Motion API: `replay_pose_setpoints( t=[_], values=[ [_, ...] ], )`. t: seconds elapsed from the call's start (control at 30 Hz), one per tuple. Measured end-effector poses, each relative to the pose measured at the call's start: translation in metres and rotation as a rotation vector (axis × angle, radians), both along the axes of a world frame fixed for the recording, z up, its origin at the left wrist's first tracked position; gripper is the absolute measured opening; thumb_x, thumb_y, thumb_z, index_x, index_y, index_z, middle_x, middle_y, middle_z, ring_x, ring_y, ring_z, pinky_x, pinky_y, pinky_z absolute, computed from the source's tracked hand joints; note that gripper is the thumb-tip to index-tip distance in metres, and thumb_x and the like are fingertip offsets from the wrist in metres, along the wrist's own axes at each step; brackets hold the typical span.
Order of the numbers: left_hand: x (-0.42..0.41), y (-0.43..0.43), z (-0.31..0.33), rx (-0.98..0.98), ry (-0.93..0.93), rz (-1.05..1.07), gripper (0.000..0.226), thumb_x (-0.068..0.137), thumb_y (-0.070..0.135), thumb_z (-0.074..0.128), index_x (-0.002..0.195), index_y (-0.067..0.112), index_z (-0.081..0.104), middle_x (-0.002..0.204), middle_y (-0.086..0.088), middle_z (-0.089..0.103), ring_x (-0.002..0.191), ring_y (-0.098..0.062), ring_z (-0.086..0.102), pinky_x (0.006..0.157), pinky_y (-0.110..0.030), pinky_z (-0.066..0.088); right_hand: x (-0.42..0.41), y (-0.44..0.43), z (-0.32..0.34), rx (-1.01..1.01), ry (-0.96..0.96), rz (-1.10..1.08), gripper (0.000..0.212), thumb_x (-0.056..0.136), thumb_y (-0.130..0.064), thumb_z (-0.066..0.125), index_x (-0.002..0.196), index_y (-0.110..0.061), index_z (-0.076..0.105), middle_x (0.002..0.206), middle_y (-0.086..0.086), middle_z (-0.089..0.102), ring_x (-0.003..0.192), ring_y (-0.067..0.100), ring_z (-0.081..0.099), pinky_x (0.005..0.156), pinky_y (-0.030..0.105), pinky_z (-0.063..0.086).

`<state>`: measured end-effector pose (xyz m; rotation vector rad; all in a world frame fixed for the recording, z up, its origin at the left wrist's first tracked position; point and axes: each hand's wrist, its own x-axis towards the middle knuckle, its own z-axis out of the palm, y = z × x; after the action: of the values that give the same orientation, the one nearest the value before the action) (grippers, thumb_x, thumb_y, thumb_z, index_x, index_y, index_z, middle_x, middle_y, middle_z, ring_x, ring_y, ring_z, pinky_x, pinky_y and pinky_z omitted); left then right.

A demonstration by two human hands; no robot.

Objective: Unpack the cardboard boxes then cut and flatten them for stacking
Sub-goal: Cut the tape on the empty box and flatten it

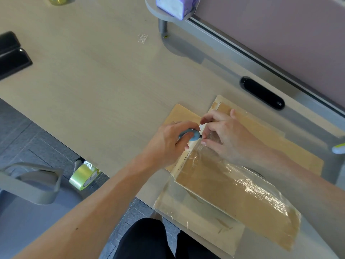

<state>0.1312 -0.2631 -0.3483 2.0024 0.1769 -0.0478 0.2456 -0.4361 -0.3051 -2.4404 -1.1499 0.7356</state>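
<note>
A flat brown cardboard box [291, 146] lies on the wooden table [93, 81] near its front right edge. A clear plastic sheet [242, 187] covers its near half and hangs over the table edge. My left hand [168, 141] is closed around a small blue cutter [192, 135], whose tip meets the box's tape seam. My right hand [224, 135] rests on the box just right of the cutter, fingertips pinching the plastic or tape at the seam.
A green tape roll [84, 176] lies on the floor by a grey chair [33, 184]. Black cases [11, 55] sit at the table's left edge. A black oblong device [261, 92] lies behind the box. A grey stand [164, 14] and partition rail run along the back.
</note>
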Motion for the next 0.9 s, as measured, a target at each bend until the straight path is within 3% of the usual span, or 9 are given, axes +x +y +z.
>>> replay_pose_setpoints(
  t=[0.13,0.27,0.33,0.53,0.6,0.73,0.9],
  values=[
    [0.008,0.001,0.002,0.026,0.032,-0.046,0.020,0.106,0.015,0.050,0.113,0.021,0.068,0.099,0.005,0.066,0.066,-0.012,0.069,0.072,-0.038,0.058,0.001,0.000,0.000,0.001,0.025,-0.009,0.011,0.091,-0.026,0.072,0.083,-0.027,0.064,0.124,-0.013,0.049,0.119,0.002,0.049,0.121,0.056,-0.006],
    [0.012,0.004,0.007,0.048,0.066,-0.093,0.021,0.106,0.015,0.049,0.113,0.020,0.068,0.099,0.006,0.066,0.071,0.002,0.062,0.070,-0.018,0.050,0.003,0.000,0.001,-0.005,0.038,0.002,0.009,0.092,-0.025,0.071,0.084,-0.024,0.066,0.124,-0.013,0.047,0.112,-0.002,0.046,0.121,0.056,-0.008],
    [0.014,0.006,0.009,0.063,0.103,-0.110,0.021,0.106,0.018,0.048,0.113,0.024,0.068,0.098,0.007,0.066,0.072,0.002,0.062,0.072,-0.022,0.050,0.004,0.000,0.002,-0.012,0.047,0.006,0.010,0.092,-0.024,0.070,0.083,-0.025,0.065,0.124,-0.013,0.046,0.114,-0.003,0.045,0.121,0.057,-0.008],
    [0.015,0.005,0.009,-0.083,0.257,-0.074,0.021,0.105,0.022,0.048,0.105,0.031,0.067,0.084,0.016,0.062,0.067,-0.017,0.071,0.079,-0.043,0.059,0.004,0.000,0.002,-0.034,0.052,0.019,0.011,0.092,-0.026,0.071,0.082,-0.027,0.065,0.121,-0.016,0.044,0.114,-0.003,0.045,0.121,0.058,-0.008],
    [0.016,0.003,0.009,-0.034,0.232,-0.087,0.021,0.104,0.020,0.048,0.108,0.028,0.068,0.089,0.013,0.063,0.073,-0.015,0.068,0.079,-0.043,0.058,0.003,0.001,0.002,-0.040,0.058,0.016,0.011,0.091,-0.025,0.071,0.082,-0.026,0.065,0.119,-0.016,0.044,0.111,-0.003,0.045,0.121,0.058,-0.008],
    [0.013,0.003,0.005,0.103,0.116,-0.121,0.021,0.103,0.015,0.050,0.112,0.023,0.068,0.092,0.012,0.062,0.078,-0.005,0.057,0.072,-0.020,0.042,0.003,0.002,0.005,-0.048,0.040,0.032,0.016,0.091,-0.026,0.072,0.079,-0.029,0.062,0.124,-0.016,0.041,0.118,0.003,0.040,0.121,0.060,-0.004],
    [0.006,-0.001,-0.005,0.119,0.052,-0.079,0.022,0.104,0.013,0.049,0.110,0.020,0.069,0.095,0.002,0.066,0.086,-0.013,0.054,0.075,-0.020,0.041,0.005,0.005,0.010,-0.081,0.061,0.055,0.019,0.091,-0.027,0.071,0.074,-0.029,0.062,0.123,-0.019,0.039,0.120,0.003,0.038,0.120,0.063,0.002]
  ],
)
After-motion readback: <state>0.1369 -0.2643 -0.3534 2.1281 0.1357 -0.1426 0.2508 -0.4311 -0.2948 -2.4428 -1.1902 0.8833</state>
